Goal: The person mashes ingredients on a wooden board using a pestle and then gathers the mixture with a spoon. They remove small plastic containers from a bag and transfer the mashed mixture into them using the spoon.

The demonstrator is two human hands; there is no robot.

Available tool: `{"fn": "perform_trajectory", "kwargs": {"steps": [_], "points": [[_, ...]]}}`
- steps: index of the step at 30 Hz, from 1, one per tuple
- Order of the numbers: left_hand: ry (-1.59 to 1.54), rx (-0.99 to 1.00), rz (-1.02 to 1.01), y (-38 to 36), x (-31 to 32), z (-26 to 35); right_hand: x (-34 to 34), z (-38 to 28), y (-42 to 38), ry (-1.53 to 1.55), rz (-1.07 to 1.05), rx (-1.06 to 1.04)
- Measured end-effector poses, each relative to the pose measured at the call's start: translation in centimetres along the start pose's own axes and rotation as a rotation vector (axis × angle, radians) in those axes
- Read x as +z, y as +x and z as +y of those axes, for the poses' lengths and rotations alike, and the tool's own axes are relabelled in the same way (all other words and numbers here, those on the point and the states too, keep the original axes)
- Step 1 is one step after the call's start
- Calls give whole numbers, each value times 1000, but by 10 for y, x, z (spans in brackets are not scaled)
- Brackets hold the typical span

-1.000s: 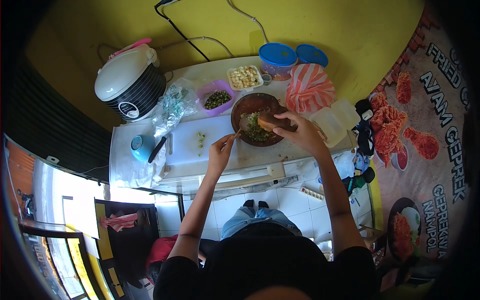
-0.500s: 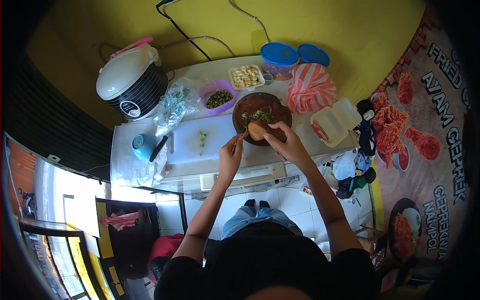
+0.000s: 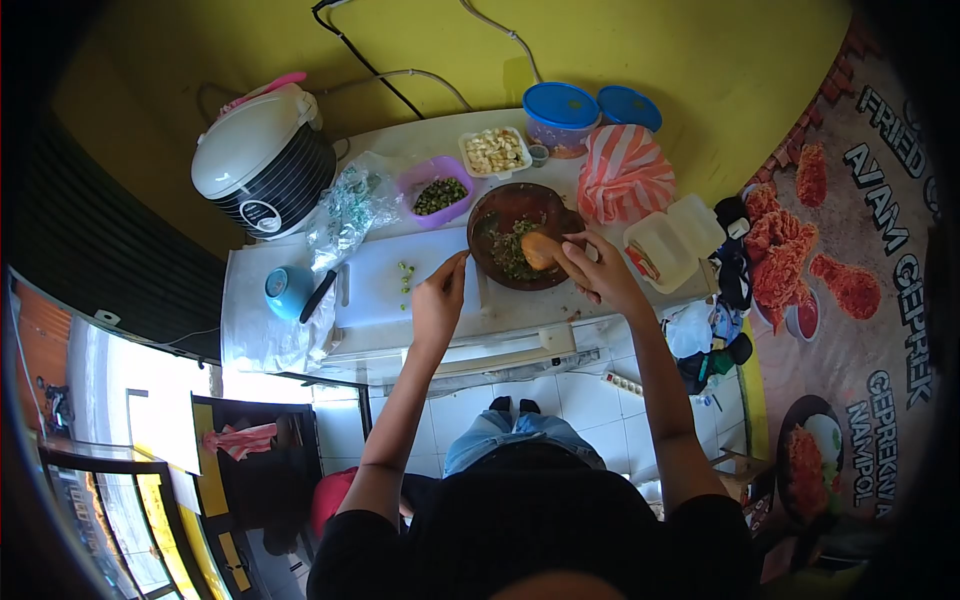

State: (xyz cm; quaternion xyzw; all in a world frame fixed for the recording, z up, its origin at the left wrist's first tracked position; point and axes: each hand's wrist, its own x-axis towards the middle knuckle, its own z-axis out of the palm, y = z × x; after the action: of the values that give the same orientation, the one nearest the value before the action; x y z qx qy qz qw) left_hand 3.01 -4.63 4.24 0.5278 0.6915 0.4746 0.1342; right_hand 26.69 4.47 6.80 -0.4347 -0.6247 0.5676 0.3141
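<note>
While the right hand (image 3: 600, 272) extends forward, fingers closed around the pestle (image 3: 541, 250) tilted in the mortar (image 3: 497, 207), the left hand (image 3: 439, 298) points toward the left rim, fingers bunched; any held item indeterminable.

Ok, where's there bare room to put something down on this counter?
The white cutting board is bare between the black handle and the green pieces. It's crowded right of the mortar, where the striped bag and open box sit close.
</note>
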Motion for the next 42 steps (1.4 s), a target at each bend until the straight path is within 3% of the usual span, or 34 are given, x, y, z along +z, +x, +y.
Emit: {"fn": "perform_trajectory", "kwargs": {"steps": [3, 11, 15, 19, 22, 25, 29, 30, 36, 42], "points": [[93, 158, 99, 26, 14, -26, -1, 1, 1, 27, 36, -27], [282, 232, -229, -9, 2, -4, -26, 3, 2, 40, 168, -46], [256, 253, -85, 25, 9, -15, -29, -2, 4, 48, 208, -30], [392, 205, -148, 45, 12, -16, -30, -10, 5, 13, 180, -33], [270, 282, -368, 31, -4, -11, -37, -11, 6, 13, 188, -39], [99, 348, -307, 40, -5, -19, -47, -14, 12, 18, 207, -47], [146, 355, -284, 78, 15, -19, -52, -17, 24, 24, 216, -48], [267, 310, -339, 86, 20, -16, -52, -18, 26, 27, 215, -50], [205, 425, -668, 79, 6, -16, -53, -26, 32, 34, 238, -86], [53, 419, -632, 93, 5, -10, -51, -23, 48, 38, 208, -110]]}}
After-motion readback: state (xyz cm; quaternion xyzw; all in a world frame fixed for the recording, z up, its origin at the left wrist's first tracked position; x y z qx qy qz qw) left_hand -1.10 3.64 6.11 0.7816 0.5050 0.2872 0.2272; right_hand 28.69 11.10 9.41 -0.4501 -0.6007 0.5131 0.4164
